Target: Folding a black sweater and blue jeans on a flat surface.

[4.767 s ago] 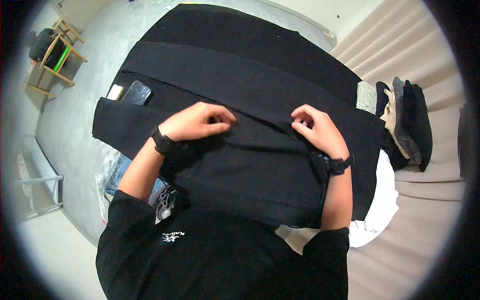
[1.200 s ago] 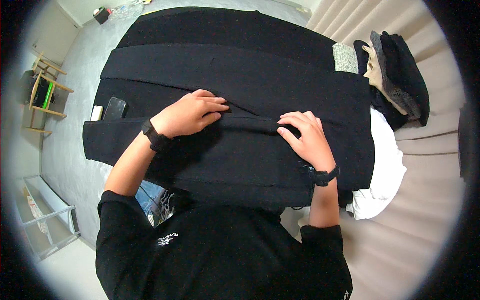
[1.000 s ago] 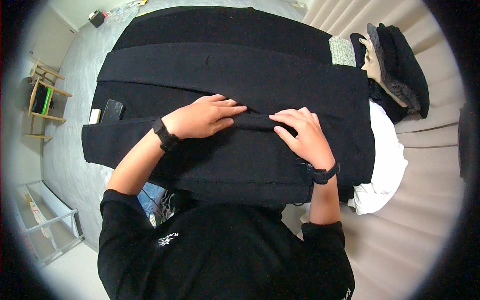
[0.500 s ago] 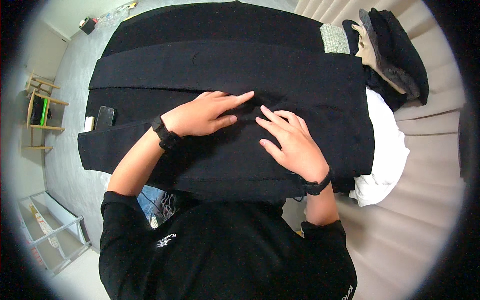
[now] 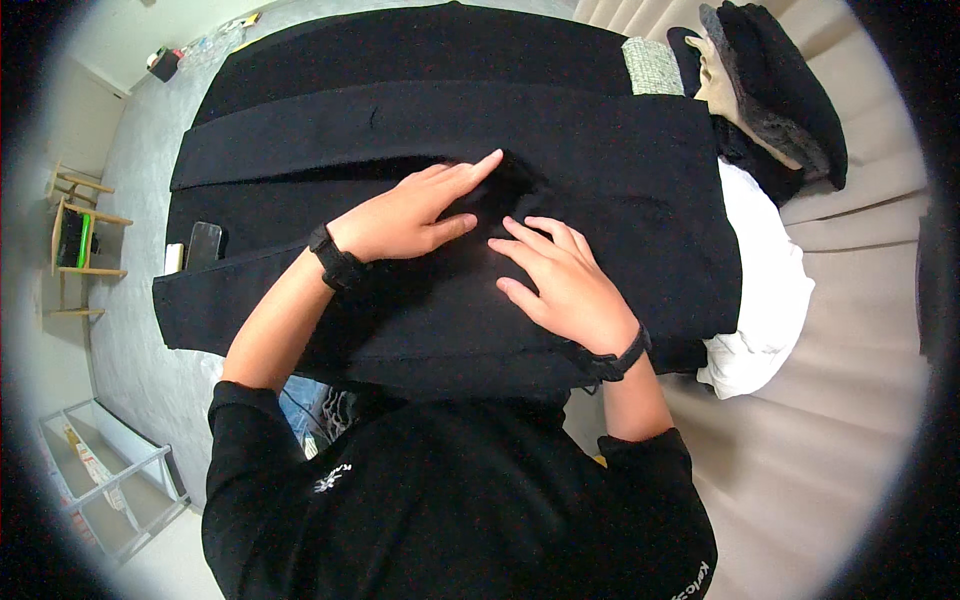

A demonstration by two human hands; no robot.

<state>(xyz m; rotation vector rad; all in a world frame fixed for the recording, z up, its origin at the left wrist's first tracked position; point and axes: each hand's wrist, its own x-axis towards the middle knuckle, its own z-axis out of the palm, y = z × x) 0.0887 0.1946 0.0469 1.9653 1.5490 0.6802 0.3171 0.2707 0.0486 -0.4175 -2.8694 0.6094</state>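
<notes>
Spread over the black-covered table is a black garment (image 5: 640, 230), which looks like trousers with two legs running to the left. My left hand (image 5: 415, 215) lies on it near the middle, fingers stretched out. Its index fingertip touches the inner edge of the far leg, where the cloth is pushed into a raised fold. Just right of it and nearer to me, my right hand (image 5: 565, 275) rests on the cloth with its fingers apart. Neither hand grips anything. Each wrist wears a black band.
A dark phone (image 5: 205, 242) and a small white object (image 5: 174, 258) lie between the legs at the left. Along the right edge are white cloth (image 5: 765, 280), a pale green patterned cloth (image 5: 653, 68) and piled dark clothes (image 5: 790, 90). A beige curtain (image 5: 850, 300) hangs beyond.
My left fingertips have moved away from me, pushing the far leg's inner edge up, so the gap beneath it is wider. My right hand has shifted slightly left. The view has tilted a little.
</notes>
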